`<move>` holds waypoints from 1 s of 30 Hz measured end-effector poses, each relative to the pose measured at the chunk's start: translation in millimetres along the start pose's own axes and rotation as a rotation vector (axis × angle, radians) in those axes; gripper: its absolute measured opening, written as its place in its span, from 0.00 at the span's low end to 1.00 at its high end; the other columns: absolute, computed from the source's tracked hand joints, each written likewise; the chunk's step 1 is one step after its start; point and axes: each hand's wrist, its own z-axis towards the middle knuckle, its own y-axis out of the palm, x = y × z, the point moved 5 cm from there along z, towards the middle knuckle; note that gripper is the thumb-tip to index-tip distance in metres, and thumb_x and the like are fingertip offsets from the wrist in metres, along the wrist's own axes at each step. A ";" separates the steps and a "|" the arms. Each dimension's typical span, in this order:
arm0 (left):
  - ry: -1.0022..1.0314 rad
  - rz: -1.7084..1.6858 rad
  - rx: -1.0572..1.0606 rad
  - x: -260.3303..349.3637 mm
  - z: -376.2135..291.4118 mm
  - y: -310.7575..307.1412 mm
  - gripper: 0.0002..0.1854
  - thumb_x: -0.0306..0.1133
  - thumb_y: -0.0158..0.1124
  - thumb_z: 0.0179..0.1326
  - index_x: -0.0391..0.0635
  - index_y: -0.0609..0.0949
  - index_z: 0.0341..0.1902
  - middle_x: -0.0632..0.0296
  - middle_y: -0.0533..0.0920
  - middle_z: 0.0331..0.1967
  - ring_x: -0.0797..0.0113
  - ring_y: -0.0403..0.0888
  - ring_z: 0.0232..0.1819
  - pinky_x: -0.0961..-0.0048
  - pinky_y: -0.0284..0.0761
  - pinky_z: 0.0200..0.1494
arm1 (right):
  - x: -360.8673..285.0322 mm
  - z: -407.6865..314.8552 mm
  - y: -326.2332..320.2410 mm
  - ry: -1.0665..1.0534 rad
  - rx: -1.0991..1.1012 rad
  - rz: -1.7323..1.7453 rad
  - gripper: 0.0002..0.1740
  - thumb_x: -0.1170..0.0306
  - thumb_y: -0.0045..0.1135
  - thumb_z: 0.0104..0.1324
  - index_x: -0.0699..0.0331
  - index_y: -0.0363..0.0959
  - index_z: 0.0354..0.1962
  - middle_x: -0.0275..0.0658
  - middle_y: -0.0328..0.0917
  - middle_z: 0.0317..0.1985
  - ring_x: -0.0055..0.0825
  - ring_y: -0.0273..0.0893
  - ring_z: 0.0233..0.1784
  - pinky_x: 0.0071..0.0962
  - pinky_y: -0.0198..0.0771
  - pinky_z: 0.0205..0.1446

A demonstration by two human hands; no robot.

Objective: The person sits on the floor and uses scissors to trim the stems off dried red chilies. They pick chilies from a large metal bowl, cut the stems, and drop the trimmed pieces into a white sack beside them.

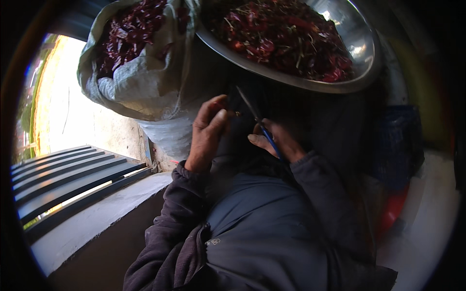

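Observation:
My left hand (pixel 211 127) is closed on a small dark red dried chili pepper (pixel 217 106), mostly hidden by the fingers; a small yellowish bit shows beyond the thumb. To its right, my right hand (pixel 278 138) holds a slim tool with a blue handle (pixel 271 140) and a narrow metal blade (pixel 247 100) pointing up and left; whether it is a knife or scissors I cannot tell. Above both hands sits a wide metal bowl (pixel 364 60) heaped with dried red chilies (pixel 291 40) and stems. A woven plastic sack (pixel 142 82) at upper left holds dark red dried chilies (pixel 127 32).
Dark slatted metal bars (pixel 80 174) and a pale ledge (pixel 120 203) lie at the left, with bright daylight beyond. On the right are a dark blue plastic crate (pixel 397 142) and a red object (pixel 393 211). The bowl's rim is close above my right hand.

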 end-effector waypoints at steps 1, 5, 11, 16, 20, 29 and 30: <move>0.011 -0.014 -0.003 3.8 2.5 -5.1 0.18 0.31 0.55 0.77 0.44 0.74 0.67 0.65 0.80 0.45 0.79 0.73 0.32 0.83 0.69 0.34 | 3.0 1.1 3.1 -0.028 0.025 -0.041 0.31 0.45 0.69 0.63 0.68 0.77 0.39 0.41 0.76 0.24 0.28 0.78 0.29 0.30 0.72 0.36; 0.029 -0.081 0.053 8.4 6.4 -13.6 0.16 0.37 0.55 0.78 0.44 0.78 0.62 0.65 0.81 0.43 0.81 0.72 0.32 0.84 0.68 0.34 | -13.0 -1.9 3.6 -0.046 0.048 -0.236 0.37 0.39 0.70 0.60 0.69 0.77 0.38 0.42 0.78 0.23 0.31 0.79 0.27 0.32 0.75 0.34; -0.048 -0.289 0.013 -7.3 13.9 -33.9 0.11 0.36 0.56 0.78 0.44 0.79 0.53 0.60 0.83 0.42 0.74 0.77 0.37 0.79 0.74 0.38 | -26.3 -2.4 0.7 -0.041 0.082 -0.390 0.39 0.36 0.70 0.57 0.69 0.76 0.34 0.46 0.80 0.26 0.40 0.81 0.28 0.35 0.77 0.34; -0.085 -0.371 0.036 -18.3 17.8 -38.9 0.09 0.37 0.56 0.77 0.45 0.79 0.48 0.62 0.82 0.36 0.75 0.75 0.32 0.79 0.72 0.35 | -17.3 1.1 3.3 -0.148 0.144 -0.508 0.40 0.34 0.68 0.57 0.69 0.75 0.34 0.51 0.82 0.28 0.48 0.83 0.31 0.40 0.78 0.36; -0.132 -0.257 0.117 -25.8 12.3 -41.8 0.09 0.39 0.57 0.77 0.48 0.79 0.44 0.66 0.81 0.32 0.77 0.74 0.26 0.82 0.67 0.28 | -15.0 2.3 4.9 -0.153 0.175 -0.553 0.40 0.35 0.68 0.57 0.69 0.75 0.34 0.52 0.82 0.30 0.50 0.83 0.34 0.42 0.78 0.37; 0.352 -0.195 0.022 189.8 105.2 -48.7 0.20 0.41 0.48 0.80 0.37 0.74 0.61 0.50 0.80 0.56 0.64 0.81 0.52 0.69 0.75 0.57 | -16.8 1.1 -1.6 -0.003 0.113 -0.387 0.36 0.39 0.74 0.54 0.67 0.74 0.31 0.46 0.76 0.23 0.47 0.79 0.28 0.42 0.73 0.33; 0.324 -0.460 0.015 213.5 116.2 -50.4 0.21 0.40 0.46 0.81 0.37 0.72 0.65 0.49 0.78 0.63 0.62 0.80 0.59 0.66 0.72 0.65 | -10.1 1.9 3.0 0.000 0.097 -0.355 0.36 0.39 0.74 0.54 0.67 0.74 0.31 0.46 0.76 0.22 0.45 0.78 0.27 0.42 0.72 0.32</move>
